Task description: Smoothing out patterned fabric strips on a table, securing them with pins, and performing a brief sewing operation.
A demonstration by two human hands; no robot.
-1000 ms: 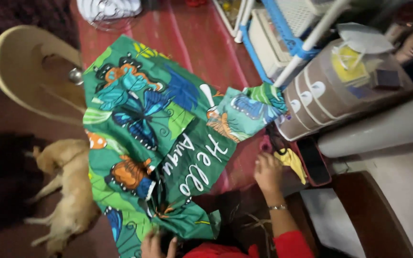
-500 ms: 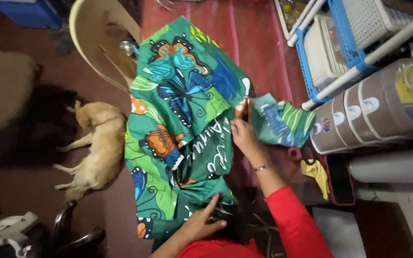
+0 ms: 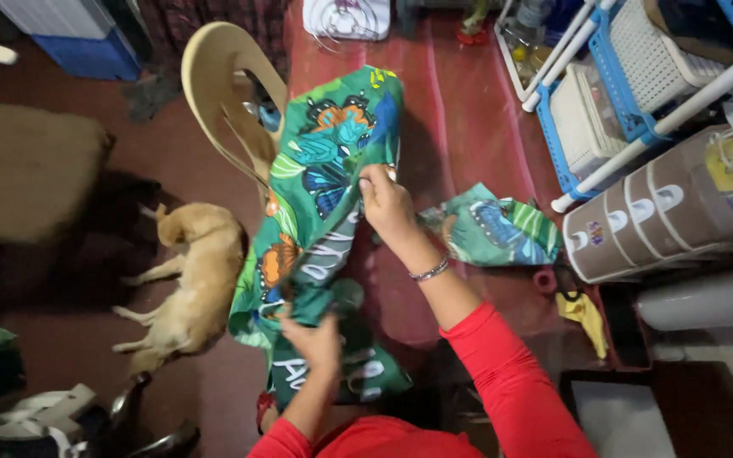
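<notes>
Cloth (image 3: 320, 220), green with butterflies and white lettering, now hangs bunched and narrowed between both hands above the red floor mat (image 3: 468, 127); a second ago it lay spread wide and flat. In the head view, the right hand (image 3: 383, 199) has risen and its grip pinches the upper edge, while the left hand (image 3: 316, 339) closes on the gathered lower part. It looks lifted for folding. A tan dog (image 3: 193, 280) lies beside a plastic chair (image 3: 226, 93).

Bare red floor (image 3: 468, 127) right of the chair (image 3: 226, 93) gives open passage. The chair crowds the cloth's (image 3: 324, 212) left edge; the dog (image 3: 193, 280) lies below it; racks (image 3: 629, 93) and drums (image 3: 663, 212) wall off the far right.
</notes>
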